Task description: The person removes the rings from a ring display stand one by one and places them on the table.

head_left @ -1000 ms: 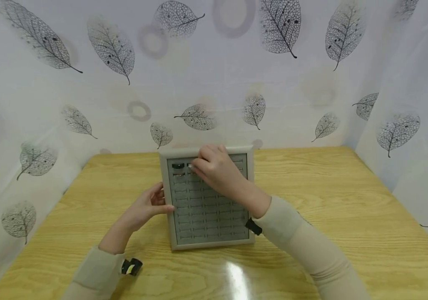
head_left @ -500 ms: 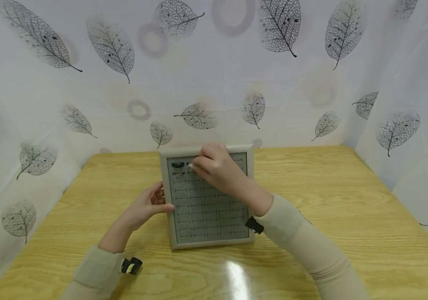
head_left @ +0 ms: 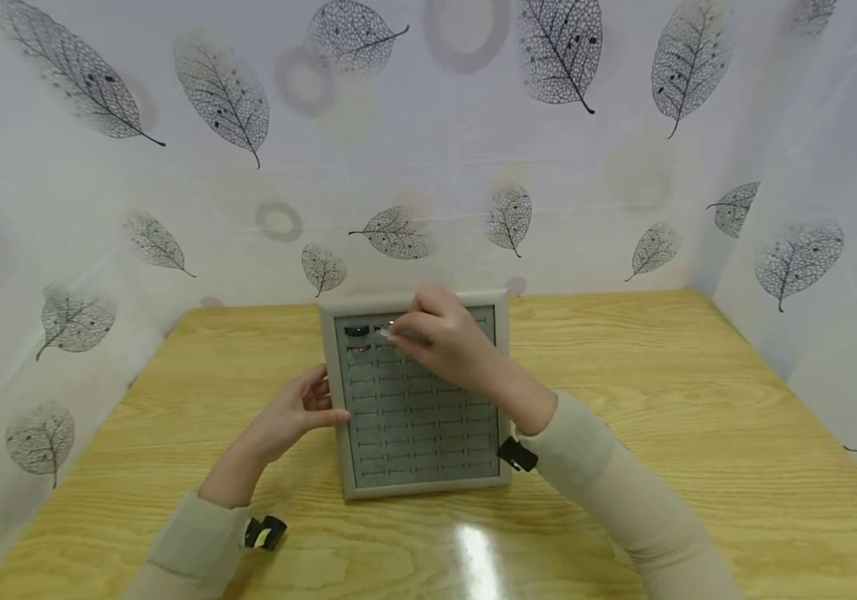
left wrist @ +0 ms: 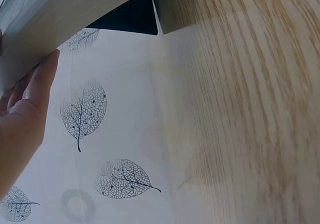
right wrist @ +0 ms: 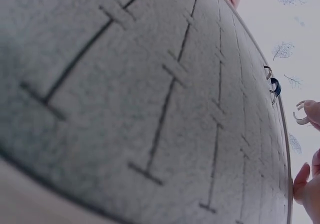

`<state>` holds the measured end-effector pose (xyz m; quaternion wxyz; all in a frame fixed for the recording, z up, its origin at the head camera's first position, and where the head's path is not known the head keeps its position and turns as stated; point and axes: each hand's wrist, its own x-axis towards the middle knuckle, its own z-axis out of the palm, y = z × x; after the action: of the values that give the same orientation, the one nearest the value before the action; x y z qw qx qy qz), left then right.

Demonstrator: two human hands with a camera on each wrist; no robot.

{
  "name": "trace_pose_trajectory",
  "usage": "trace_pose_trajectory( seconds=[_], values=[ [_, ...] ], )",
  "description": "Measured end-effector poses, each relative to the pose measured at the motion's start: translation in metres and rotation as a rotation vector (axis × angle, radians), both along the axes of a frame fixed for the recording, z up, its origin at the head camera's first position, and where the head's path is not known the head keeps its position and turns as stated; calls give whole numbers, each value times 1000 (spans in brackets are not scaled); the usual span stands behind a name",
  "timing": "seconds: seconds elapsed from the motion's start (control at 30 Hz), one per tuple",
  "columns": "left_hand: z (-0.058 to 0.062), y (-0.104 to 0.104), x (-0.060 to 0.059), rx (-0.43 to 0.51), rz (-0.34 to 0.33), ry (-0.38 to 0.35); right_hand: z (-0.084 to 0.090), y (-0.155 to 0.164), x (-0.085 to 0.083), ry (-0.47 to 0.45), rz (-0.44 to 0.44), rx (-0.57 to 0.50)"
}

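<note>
A ring display board, grey with slits in a pale frame, leans upright on the table. My left hand grips its left side, thumb on the front and fingers behind the frame. At the top row, my right hand pinches a silvery ring between thumb and fingertip. In the right wrist view that ring shows against the backdrop, just off the board's face. A wide dark ring sits in the top left slot, with a thin ring below it. My right hand hides part of the upper rows.
A black support props the board from behind. The wooden table extends on both sides. Behind it hangs a white curtain printed with leaves. A black camera mount on my right wrist overlaps the board's right edge.
My right hand has drawn slightly to the right and back from the top row, with the silvery ring in its fingertips. My left hand and the board have stayed put.
</note>
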<state>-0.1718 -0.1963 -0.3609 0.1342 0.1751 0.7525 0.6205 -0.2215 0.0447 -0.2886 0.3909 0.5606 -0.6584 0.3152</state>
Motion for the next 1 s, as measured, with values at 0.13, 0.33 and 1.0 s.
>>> trace_pose_trajectory(
  seconds=[0.13, 0.33, 1.0],
  values=[
    [0, 0, 0, -2, -3, 2, -1, 5, 3, 26, -9, -18],
    [0, 0, 1, -17, 5, 7, -2, 20, 10, 62, -52, -37],
    [0, -1, 0, -24, 4, 4, -17, 107, 17, 117, -223, 25]
  ],
)
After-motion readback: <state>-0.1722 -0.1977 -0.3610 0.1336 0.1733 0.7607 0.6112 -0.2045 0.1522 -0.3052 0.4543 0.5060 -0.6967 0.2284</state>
